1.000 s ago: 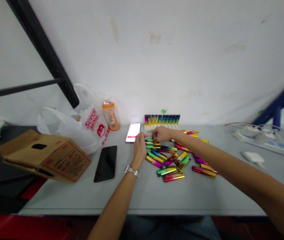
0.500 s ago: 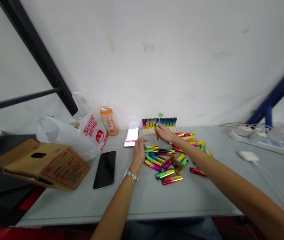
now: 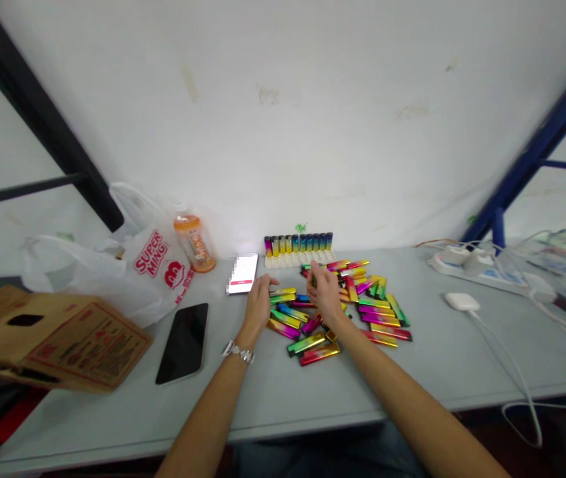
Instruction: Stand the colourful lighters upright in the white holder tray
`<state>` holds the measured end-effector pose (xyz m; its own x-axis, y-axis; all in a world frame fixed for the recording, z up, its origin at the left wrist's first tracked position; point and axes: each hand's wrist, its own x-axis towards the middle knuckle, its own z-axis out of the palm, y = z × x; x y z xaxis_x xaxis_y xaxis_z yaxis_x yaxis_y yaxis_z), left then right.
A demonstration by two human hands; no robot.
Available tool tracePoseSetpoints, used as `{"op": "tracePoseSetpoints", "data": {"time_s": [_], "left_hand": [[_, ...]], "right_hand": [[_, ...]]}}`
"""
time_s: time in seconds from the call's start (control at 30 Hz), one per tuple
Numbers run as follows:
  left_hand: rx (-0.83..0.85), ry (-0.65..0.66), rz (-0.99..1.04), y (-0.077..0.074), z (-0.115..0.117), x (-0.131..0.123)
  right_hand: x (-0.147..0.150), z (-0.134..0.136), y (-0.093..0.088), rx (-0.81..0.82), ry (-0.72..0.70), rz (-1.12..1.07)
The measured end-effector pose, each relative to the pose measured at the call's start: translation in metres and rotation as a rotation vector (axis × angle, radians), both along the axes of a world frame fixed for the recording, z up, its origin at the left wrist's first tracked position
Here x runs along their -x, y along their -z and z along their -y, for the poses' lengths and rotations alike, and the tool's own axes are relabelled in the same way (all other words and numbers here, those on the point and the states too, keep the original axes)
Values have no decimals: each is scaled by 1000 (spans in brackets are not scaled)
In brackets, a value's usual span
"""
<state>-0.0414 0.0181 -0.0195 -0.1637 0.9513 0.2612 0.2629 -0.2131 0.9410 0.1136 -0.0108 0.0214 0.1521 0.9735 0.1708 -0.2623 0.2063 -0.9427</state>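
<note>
My left hand [image 3: 260, 300], with a silver bracelet on its wrist, is at the left edge of a pile of shiny multicoloured lighters [image 3: 319, 354]. Its fingers are loosely bent and a little apart, beside a yellow-green lighter [image 3: 283, 291]. Over the back of the pile is my right hand [image 3: 327, 292], with fingers curled together. Whatever its fingertips may hold is hidden. Behind both hands a white slotted rack [image 3: 299, 259] stands by the wall. Its back row carries upright lighters [image 3: 302, 243], running from purple and yellow at the left to blue at the right.
A lit phone [image 3: 243, 273] and a dark phone [image 3: 183, 343] lie left of my hands. Farther left are an orange drink bottle [image 3: 196, 242], a white plastic bag [image 3: 138, 282] and an open cardboard box [image 3: 84, 338]. A power strip [image 3: 487, 275] and white charger [image 3: 461, 302] lie right.
My right hand has drawn back from the rack to the pile of lighters. My left hand stays near the pile's left edge. The whole view has shifted slightly.
</note>
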Motion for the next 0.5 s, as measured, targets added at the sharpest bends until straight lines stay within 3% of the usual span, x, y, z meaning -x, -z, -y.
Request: {"op": "tracePoseSetpoints", "data": {"time_s": [0.23, 0.5], "left_hand": [[2, -6, -21, -3, 2, -2], [2, -3, -10, -1, 2, 0]], "right_hand": [[3, -1, 20, -115, 145, 329], [8, 4, 20, -182, 210, 396]]}}
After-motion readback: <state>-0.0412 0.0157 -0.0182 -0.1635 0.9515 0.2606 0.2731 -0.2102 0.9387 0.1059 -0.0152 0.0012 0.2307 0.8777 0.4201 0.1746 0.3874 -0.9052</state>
